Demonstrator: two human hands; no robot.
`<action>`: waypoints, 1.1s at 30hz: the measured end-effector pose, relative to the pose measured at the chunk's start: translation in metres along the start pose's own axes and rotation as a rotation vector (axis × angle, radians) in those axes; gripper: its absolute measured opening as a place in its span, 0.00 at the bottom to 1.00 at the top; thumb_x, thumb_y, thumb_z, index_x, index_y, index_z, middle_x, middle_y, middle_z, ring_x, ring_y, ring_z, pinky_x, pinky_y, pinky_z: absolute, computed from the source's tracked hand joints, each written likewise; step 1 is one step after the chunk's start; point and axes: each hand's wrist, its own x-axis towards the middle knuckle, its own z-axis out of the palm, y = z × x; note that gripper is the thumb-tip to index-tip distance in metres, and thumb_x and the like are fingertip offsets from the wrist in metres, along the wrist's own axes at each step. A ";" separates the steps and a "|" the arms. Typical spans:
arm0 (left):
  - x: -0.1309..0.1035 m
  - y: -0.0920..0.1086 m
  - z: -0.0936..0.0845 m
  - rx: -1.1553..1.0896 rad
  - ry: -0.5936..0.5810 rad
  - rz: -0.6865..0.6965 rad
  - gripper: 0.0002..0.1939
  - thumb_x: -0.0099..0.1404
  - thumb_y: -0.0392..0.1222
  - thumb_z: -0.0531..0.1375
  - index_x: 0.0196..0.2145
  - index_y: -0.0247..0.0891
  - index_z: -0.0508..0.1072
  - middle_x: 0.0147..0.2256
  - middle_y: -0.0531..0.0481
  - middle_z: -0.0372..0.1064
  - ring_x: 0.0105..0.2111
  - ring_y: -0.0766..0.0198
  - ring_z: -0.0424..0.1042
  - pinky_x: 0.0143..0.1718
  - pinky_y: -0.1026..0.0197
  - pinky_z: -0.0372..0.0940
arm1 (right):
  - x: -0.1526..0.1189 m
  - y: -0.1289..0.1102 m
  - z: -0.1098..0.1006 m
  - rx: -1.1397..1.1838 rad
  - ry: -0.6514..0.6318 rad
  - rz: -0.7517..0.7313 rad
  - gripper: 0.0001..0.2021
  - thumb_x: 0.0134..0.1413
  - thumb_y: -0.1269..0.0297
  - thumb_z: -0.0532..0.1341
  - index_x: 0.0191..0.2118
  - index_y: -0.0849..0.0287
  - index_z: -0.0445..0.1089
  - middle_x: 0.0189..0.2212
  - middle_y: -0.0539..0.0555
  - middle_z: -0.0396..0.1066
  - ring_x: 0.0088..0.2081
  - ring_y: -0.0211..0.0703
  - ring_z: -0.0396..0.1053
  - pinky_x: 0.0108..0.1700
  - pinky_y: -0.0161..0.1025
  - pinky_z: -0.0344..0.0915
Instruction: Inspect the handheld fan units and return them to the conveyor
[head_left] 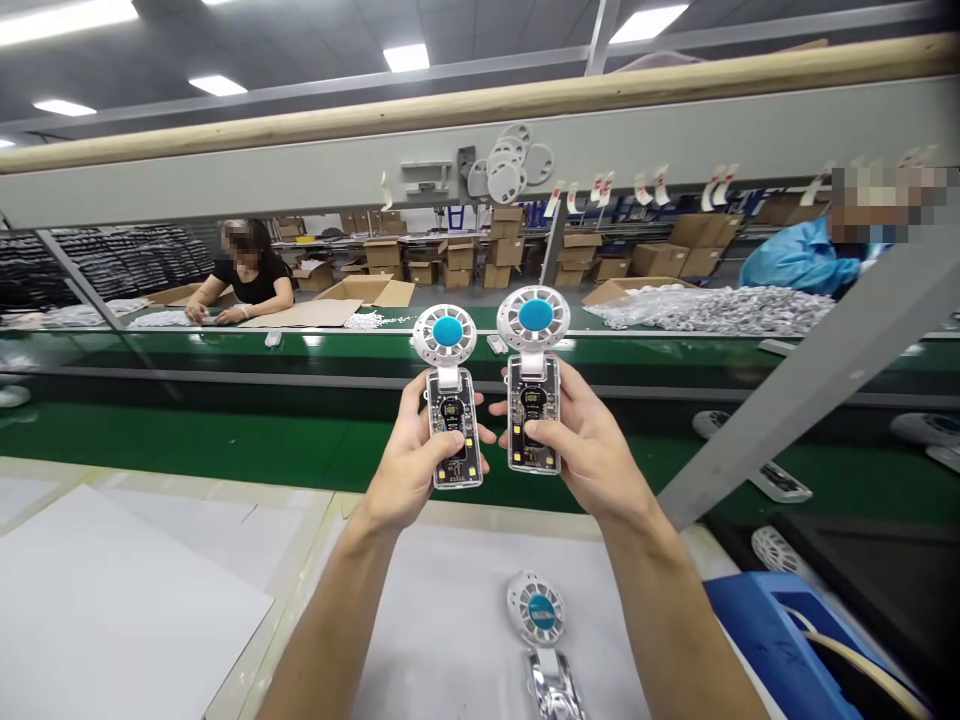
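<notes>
My left hand (411, 462) grips a small hand-held fan (451, 395) upright, thumb on its clear handle. That fan has a white round head with a blue centre. My right hand (589, 447) holds a second, matching fan (533, 378) upright beside it, thumb pressed on the lower handle. Both fans are raised above the near edge of the green conveyor belt (225, 440). A third fan (541, 632) lies flat on the white worktop (450, 620) between my forearms.
More fans (757, 465) lie on the belt at the right. A blue bin (780, 640) sits at the lower right, and a grey diagonal strut (810, 380) crosses there. Across the belt, one person sits at the left (251, 280) and another in blue at the right (802, 260), among cardboard boxes.
</notes>
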 end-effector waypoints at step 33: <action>0.001 0.001 0.006 -0.037 0.061 -0.002 0.32 0.58 0.33 0.62 0.58 0.44 0.56 0.55 0.40 0.66 0.36 0.56 0.77 0.27 0.58 0.73 | 0.000 -0.006 0.001 -0.002 0.103 0.088 0.36 0.48 0.67 0.62 0.63 0.50 0.53 0.39 0.52 0.74 0.28 0.42 0.71 0.30 0.42 0.71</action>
